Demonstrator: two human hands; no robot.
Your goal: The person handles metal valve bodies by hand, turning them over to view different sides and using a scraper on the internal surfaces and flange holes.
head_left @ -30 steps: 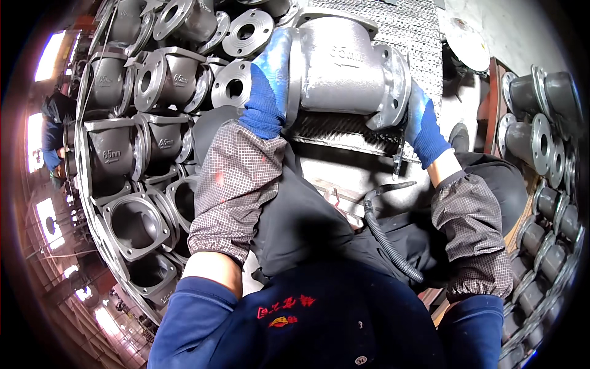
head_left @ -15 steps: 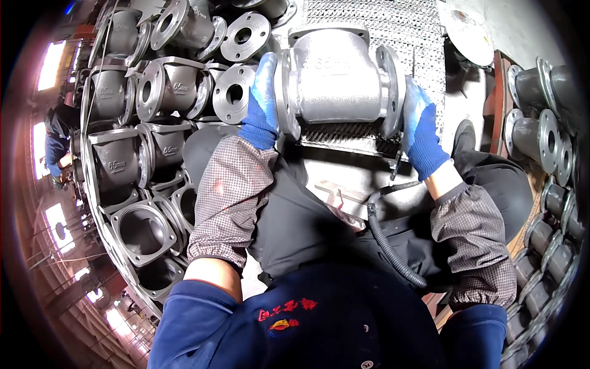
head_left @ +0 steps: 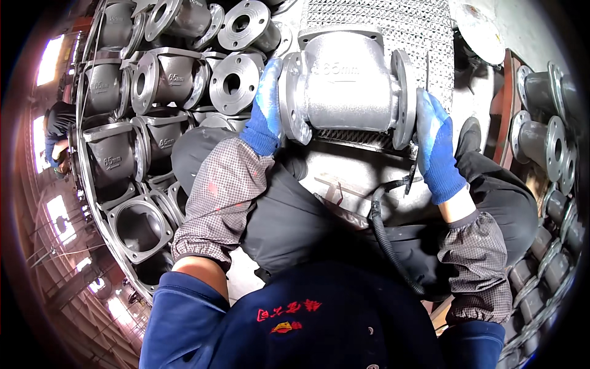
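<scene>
From the remote post I logged one grey metal pipe fitting (head_left: 347,83) lying crosswise between the wearer's two hands; I took it as the landmark. Its round end plates faced left and right, and a raised marking showed on its body. It stood over a rough metal grate (head_left: 402,18), which ran on past its far side; whether its underside bore on the grate, I could not tell. Left hand (head_left: 266,104), in a blue glove, was at the fitting's left end plate (head_left: 294,101), fingers nearly straight and close together; whether any curled behind the rim, I could not tell. Right hand (head_left: 437,141), gloved likewise, was at the right end plate (head_left: 403,101), fingers extended; grip or mere nearness, I could not tell. Checked sleeve covers (head_left: 218,197) were on both forearms. Left of the fitting stood a stack of similar grey castings (head_left: 109,160); one round plate (head_left: 247,86) in it was just beside the left hand. Right of the fitting I noted a red-brown board (head_left: 507,95), then a second stack of grey pipe pieces (head_left: 538,142). A pale disc (head_left: 479,34) was to its far right. On its near side a black ribbed hose (head_left: 388,249) bent down over the wearer's dark trousers (head_left: 289,227). Well to its left, past the castings, another person (head_left: 60,120) bent forward.
</scene>
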